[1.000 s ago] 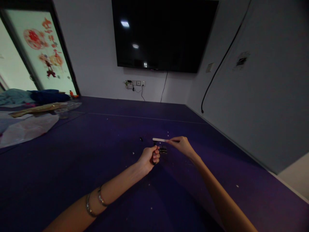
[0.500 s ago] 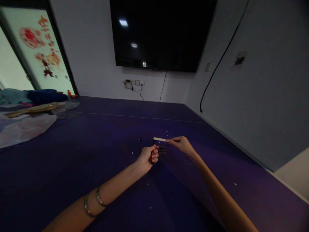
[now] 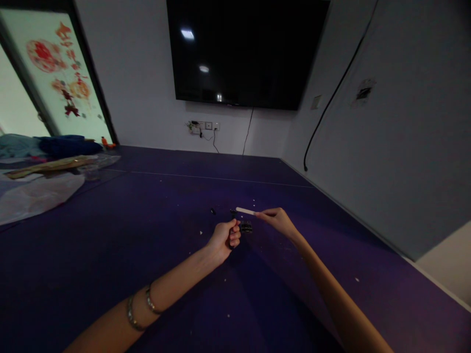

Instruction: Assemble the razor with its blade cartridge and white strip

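Observation:
My left hand [image 3: 222,239] is closed around the dark handle of what looks like a razor [image 3: 233,213], its short crosswise head pointing up and away from me. Between the fingertips of my right hand [image 3: 278,220] is a slim flat white stick [image 3: 245,211], held almost level. The stick's rounded left tip is close beside the razor's head, with a small gap showing. Just right of my left fist lies a small dark clear-looking pack [image 3: 246,227], its contents too small to make out. A little black piece [image 3: 213,211] rests to the left of the razor's head.
White scraps [image 3: 200,233] dot the purple surface [image 3: 147,235]. At the far left are a translucent plastic sheet [image 3: 44,198], a blue cloth [image 3: 68,145] and an orange object [image 3: 107,143]. A black cable [image 3: 327,113] hangs down the right wall, and a television [image 3: 250,54] is mounted ahead.
The white stick's tip has shifted slightly right, away from the razor's head. My left hand keeps its grip, and the razor's head shows a little more clearly.

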`<control>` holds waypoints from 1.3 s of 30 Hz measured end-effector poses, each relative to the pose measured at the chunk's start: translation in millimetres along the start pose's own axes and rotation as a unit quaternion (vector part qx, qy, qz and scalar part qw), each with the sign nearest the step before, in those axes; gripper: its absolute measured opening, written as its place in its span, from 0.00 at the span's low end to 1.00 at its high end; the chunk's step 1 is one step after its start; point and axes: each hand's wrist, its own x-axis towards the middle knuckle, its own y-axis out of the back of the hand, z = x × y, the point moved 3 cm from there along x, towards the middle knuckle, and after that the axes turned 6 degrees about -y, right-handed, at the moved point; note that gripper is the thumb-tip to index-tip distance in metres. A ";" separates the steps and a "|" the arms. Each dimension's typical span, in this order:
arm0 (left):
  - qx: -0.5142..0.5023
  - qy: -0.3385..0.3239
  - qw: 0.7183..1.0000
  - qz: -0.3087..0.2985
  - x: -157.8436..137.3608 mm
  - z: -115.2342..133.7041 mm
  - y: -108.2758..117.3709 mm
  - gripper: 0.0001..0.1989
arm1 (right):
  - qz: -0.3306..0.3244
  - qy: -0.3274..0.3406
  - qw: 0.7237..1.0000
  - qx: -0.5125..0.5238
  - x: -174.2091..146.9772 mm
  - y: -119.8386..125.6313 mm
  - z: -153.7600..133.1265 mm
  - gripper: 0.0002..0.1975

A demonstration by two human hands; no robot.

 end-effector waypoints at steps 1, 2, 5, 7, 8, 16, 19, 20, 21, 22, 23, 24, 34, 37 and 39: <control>0.000 0.002 1.000 -0.001 0.1 -0.1 0.2 0.12 | -0.009 0.001 1.000 0.001 0.2 -1.5 0.5 0.22; -0.001 0.004 1.000 -0.002 0.2 -0.2 0.3 0.12 | -0.010 0.002 1.000 -0.002 0.5 -2.4 1.3 0.23; 0.001 0.005 1.000 -0.008 0.6 0.9 0.5 0.12 | 0.027 -0.008 0.999 -0.015 1.8 -1.0 6.5 0.23; 0.006 -0.005 1.000 -0.016 1.0 3.1 0.0 0.11 | 0.041 -0.020 0.999 -0.003 2.9 0.6 11.3 0.23; 0.010 -0.012 1.000 -0.020 1.1 4.7 -0.3 0.11 | 0.037 -0.028 0.999 0.013 3.7 0.8 13.6 0.22; 0.039 -0.105 0.990 -0.089 -3.6 27.0 -8.8 0.05 | 0.001 -0.081 0.983 0.165 6.5 -3.9 8.2 0.25; 0.058 -0.123 0.983 -0.127 -6.9 33.3 -12.5 0.04 | 0.013 -0.065 0.980 0.188 4.5 -10.0 -1.4 0.24; 0.064 -0.131 0.980 -0.138 -7.6 35.0 -13.4 0.04 | 0.012 -0.068 0.979 0.189 3.4 -13.3 -3.6 0.23; 0.069 -0.140 0.976 -0.149 -8.1 36.6 -13.9 0.04 | 0.009 -0.076 0.979 0.188 2.1 -16.9 -4.9 0.22; 0.075 -0.150 0.973 -0.159 -8.3 38.1 -14.2 0.04 | 0.004 -0.085 0.980 0.182 0.6 -20.6 -5.8 0.21; 0.082 -0.158 0.969 -0.170 -8.3 39.4 -14.4 0.04 | 0.002 -0.091 0.982 0.165 -0.9 -24.2 -6.4 0.20; 0.091 -0.163 0.966 -0.181 -8.1 40.5 -14.5 0.04 | 0.004 -0.090 0.987 0.134 -2.6 -27.3 -7.1 0.19; 0.121 -0.167 0.955 -0.214 -7.5 44.4 -14.5 0.05 | 0.009 -0.037 0.958 -0.285 -30.6 -70.3 -24.8 0.16; 0.121 -0.171 0.954 -0.215 -5.6 43.8 -13.1 0.05 | -0.024 -0.038 0.944 -0.327 -38.3 -84.1 -29.8 0.16; 0.123 -0.171 0.954 -0.215 -3.9 43.4 -12.1 0.05 | -0.042 -0.049 0.937 -0.344 -41.5 -89.8 -31.3 0.16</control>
